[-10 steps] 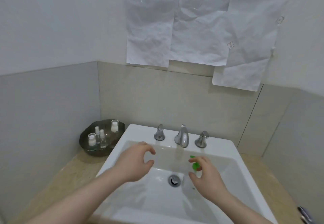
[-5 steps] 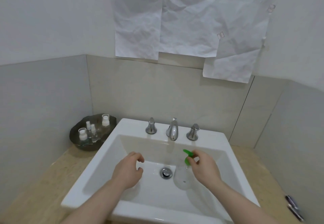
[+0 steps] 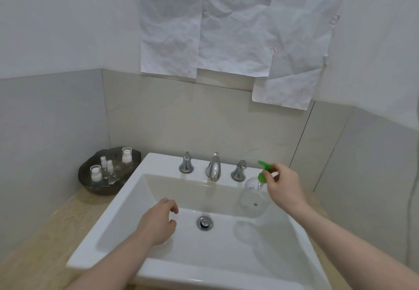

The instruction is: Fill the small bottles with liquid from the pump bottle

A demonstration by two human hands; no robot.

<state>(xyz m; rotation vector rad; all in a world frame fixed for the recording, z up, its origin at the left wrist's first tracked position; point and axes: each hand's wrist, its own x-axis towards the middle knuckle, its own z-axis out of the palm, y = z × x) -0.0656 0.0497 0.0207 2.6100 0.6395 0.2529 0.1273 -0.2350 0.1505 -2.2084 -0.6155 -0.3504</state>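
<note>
The right hand [image 3: 283, 184], at the right of the frame, pinches the green pump head [image 3: 264, 171] of a clear pump bottle [image 3: 255, 195], its grip closed on the top with thumb and fingers; the bottle hangs tilted over the right rear part of the white sink [image 3: 127, 201], close to the rim, and whether it touches the basin cannot be told. The left hand [image 3: 158, 221] hovers over the basin at lower centre, fingers loosely curled, its grip holding nothing. The drain [image 3: 204, 222] sits between the two hands, lower in the basin. At the back rim stand a chrome tap [image 3: 213, 167] and its two handles, one on each side. At the left of the frame, on the beige worktop [image 3: 45, 233] just beside the sink's left rear corner, a dark bowl-shaped tray [image 3: 87, 176] holds four small bottles [image 3: 106, 169], upright, with white tops: two wider ones and two slimmer ones between them. Crumpled white paper sheets [image 3: 226, 28] hang on the wall in the upper centre.
</note>
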